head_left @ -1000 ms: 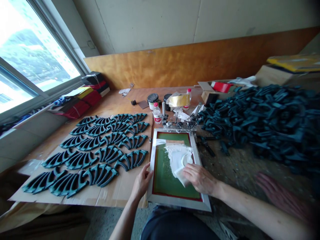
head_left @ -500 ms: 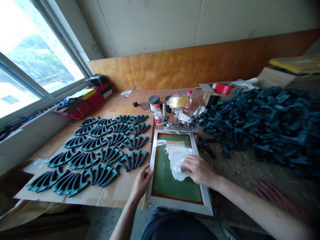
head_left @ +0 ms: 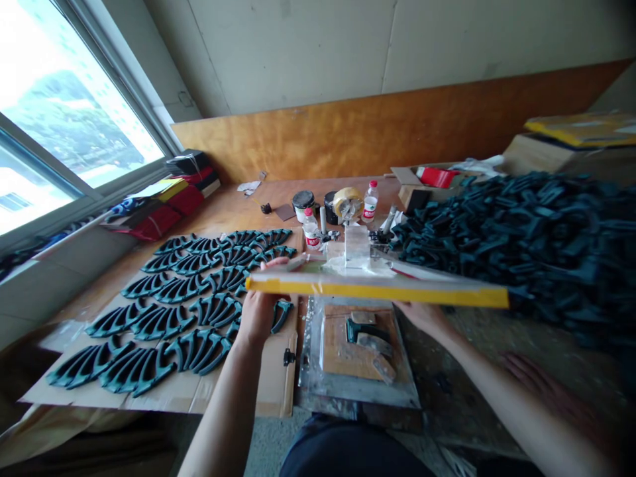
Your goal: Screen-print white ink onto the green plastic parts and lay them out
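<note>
A screen-printing frame is tilted up on its hinge, its near edge with yellow tape facing me. My left hand grips the frame at its left side. On top of the screen rests a pale block-like squeegee with white paste around it. My right hand is just under the frame's near edge on the right; its fingers are mostly hidden behind the edge. Beneath the frame, a dark green curved plastic part sits among blocks on a wooden jig, fixed to a metal base plate.
Rows of dark curved parts lie on cardboard at left. A large heap of similar parts covers the right. Bottles, a tape roll and a tub stand behind the frame.
The screen frame has swung up from lying flat, uncovering the jig and the part. My right hand has let go of the squeegee and moved under the frame; my left hand has risen with the frame.
</note>
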The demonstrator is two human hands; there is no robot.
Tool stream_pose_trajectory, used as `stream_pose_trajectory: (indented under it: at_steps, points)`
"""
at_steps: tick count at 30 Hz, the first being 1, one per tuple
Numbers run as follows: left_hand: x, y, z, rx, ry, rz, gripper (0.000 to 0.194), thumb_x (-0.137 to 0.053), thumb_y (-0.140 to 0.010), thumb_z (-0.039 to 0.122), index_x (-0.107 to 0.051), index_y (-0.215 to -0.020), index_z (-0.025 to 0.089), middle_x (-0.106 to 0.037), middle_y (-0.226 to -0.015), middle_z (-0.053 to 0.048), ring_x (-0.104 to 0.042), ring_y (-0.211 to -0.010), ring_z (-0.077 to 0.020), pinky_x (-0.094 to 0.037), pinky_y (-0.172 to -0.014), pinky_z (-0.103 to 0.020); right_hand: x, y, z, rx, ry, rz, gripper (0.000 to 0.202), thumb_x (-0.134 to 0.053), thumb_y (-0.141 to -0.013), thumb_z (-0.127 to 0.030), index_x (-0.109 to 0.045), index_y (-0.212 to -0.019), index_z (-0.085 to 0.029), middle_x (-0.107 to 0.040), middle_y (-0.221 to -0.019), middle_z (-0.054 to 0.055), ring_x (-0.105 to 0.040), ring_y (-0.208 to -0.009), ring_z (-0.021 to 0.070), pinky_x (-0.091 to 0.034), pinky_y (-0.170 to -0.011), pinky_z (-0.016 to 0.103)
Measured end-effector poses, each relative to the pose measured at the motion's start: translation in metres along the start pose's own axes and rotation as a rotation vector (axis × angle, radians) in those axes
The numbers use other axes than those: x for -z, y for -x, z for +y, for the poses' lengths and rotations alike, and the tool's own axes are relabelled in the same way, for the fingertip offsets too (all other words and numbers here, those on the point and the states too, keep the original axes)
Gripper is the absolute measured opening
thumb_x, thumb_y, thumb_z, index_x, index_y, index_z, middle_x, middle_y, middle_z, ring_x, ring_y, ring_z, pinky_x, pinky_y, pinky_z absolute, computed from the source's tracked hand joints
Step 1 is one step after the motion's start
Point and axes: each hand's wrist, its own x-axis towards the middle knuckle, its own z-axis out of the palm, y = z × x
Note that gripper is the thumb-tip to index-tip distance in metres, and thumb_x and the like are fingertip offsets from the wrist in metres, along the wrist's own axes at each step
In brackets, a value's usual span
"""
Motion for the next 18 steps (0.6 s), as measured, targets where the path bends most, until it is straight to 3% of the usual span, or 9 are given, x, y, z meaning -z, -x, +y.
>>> stream_pose_trajectory:
  at_steps: [3, 6, 8, 10, 11, 12, 15, 17, 18]
  points:
    - [-0.018, -0.025, 0.017, -0.08, 0.034, -0.023, 0.048, -0.047, -0.085, 0.061, -0.063, -0.093, 0.016, -0.067, -0.087, -0.006, -0.062, -0.078, -0.0155, -0.047, -0.057, -0.02, -0.039, 0.037, -0.01, 0.077, 0.008, -0.138, 0.033, -0.056, -0.084, -0.052, -0.059, -0.071, -0.021, -0.062, -0.077, 0.004, -0.06, -0.075, 0.0197, -0.045, -0.067, 0.029]
    - [-0.027, -0.023, 0.009, -0.119, 0.067, 0.084, 0.049, -0.047, -0.085, 0.062, -0.062, -0.098, 0.017, -0.068, -0.085, -0.005, -0.062, -0.076, -0.0143, -0.047, -0.058, -0.02, -0.059, 0.052, -0.024, 0.05, 0.091, -0.216, 0.022, -0.055, -0.087, -0.037, -0.054, -0.075, -0.019, -0.062, -0.082, 0.008, -0.06, -0.077, 0.0208, -0.044, -0.068, 0.03]
    - [-0.031, -0.001, -0.015, -0.007, 0.035, 0.114, 0.052, -0.051, -0.082, 0.063, -0.062, -0.102, 0.016, -0.069, -0.083, -0.006, -0.063, -0.071, -0.0146, -0.047, -0.057, -0.021, -0.061, 0.056, -0.037, -0.015, 0.084, -0.218, 0.016, -0.051, -0.09, -0.029, -0.052, -0.077, -0.019, -0.062, -0.077, 0.007, -0.06, -0.071, 0.0193, -0.042, -0.064, 0.029]
    - [-0.037, 0.035, -0.052, 0.296, -0.047, -0.034, 0.062, -0.056, -0.075, 0.067, -0.065, -0.1, 0.012, -0.071, -0.079, -0.011, -0.063, -0.065, -0.018, -0.047, -0.053, -0.024, -0.058, 0.063, -0.057, -0.056, 0.025, -0.131, 0.017, -0.046, -0.094, -0.028, -0.05, -0.08, -0.02, -0.06, -0.074, 0.005, -0.059, -0.068, 0.0181, -0.042, -0.062, 0.028]
    - [-0.042, 0.054, -0.071, 0.495, -0.089, -0.19, 0.068, -0.059, -0.07, 0.07, -0.066, -0.101, 0.01, -0.072, -0.085, -0.016, -0.066, -0.07, -0.0228, -0.048, -0.052, -0.027, -0.056, 0.069, -0.07, -0.051, -0.008, -0.069, 0.017, -0.044, -0.095, -0.029, -0.049, -0.081, -0.02, -0.06, -0.076, 0.005, -0.058, -0.07, 0.0182, -0.042, -0.064, 0.028]
    - [-0.046, 0.073, -0.09, 0.599, -0.081, -0.216, 0.072, -0.06, -0.067, 0.072, -0.065, -0.107, 0.012, -0.072, -0.094, -0.018, -0.067, -0.079, -0.0268, -0.049, -0.055, -0.029, -0.056, 0.076, -0.085, -0.022, -0.035, -0.015, 0.016, -0.043, -0.095, -0.029, -0.05, -0.084, -0.02, -0.06, -0.08, 0.006, -0.058, -0.074, 0.0189, -0.043, -0.067, 0.029]
    - [-0.049, 0.111, -0.13, 0.708, 0.019, -0.089, 0.076, -0.059, -0.064, 0.075, -0.064, -0.11, 0.015, -0.069, -0.104, -0.016, -0.065, -0.096, -0.0294, -0.052, -0.063, -0.032, -0.056, 0.09, -0.113, 0.254, -0.121, -0.035, 0.01, -0.047, -0.093, -0.027, -0.053, -0.09, -0.019, -0.061, -0.089, 0.006, -0.056, -0.086, 0.0199, -0.045, -0.078, 0.032]
    - [-0.033, 0.113, -0.144, 0.686, -0.02, -0.011, 0.069, -0.059, -0.066, 0.073, -0.063, -0.104, 0.016, -0.07, -0.096, -0.011, -0.065, -0.087, -0.0248, -0.05, -0.059, -0.028, -0.053, 0.083, -0.101, 0.465, -0.154, -0.125, 0.01, -0.047, -0.092, -0.021, -0.057, -0.094, -0.02, -0.063, -0.091, 0.004, -0.055, -0.09, 0.0185, -0.044, -0.083, 0.032]
    - [-0.019, 0.109, -0.149, 0.661, -0.09, 0.007, 0.065, -0.057, -0.068, 0.072, -0.063, -0.101, 0.016, -0.069, -0.09, -0.009, -0.064, -0.078, -0.0217, -0.047, -0.054, -0.026, -0.049, 0.073, -0.082, 0.494, -0.134, -0.151, 0.015, -0.045, -0.092, -0.017, -0.059, -0.096, -0.02, -0.063, -0.093, 0.003, -0.055, -0.091, 0.0176, -0.043, -0.085, 0.031]
